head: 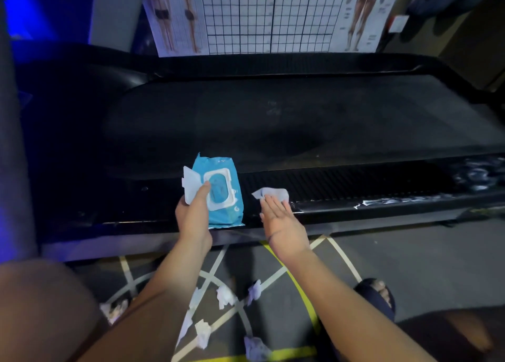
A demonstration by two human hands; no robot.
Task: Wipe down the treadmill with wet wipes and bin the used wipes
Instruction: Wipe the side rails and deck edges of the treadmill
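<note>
Gym floor (410, 257), grey with painted lines: I log crumpled used wipes (225, 297) scattered at 6 o'clock. Left hand (191, 219) grips the blue wet wipes pack (222, 192), thumb on top at the opening, fingers hidden beneath; white lid (191, 186) flipped open toward 9 o'clock. Pack lies on the treadmill side rail (355, 181). Right hand (278, 216), at 3 o'clock of the pack, presses a wet wipe (273, 193) onto that rail with straight fingers. Wet streaks (396, 201) at 3 o'clock. Treadmill belt (273, 121) beyond; anatomy poster (267, 14) at 12 o'clock.
</note>
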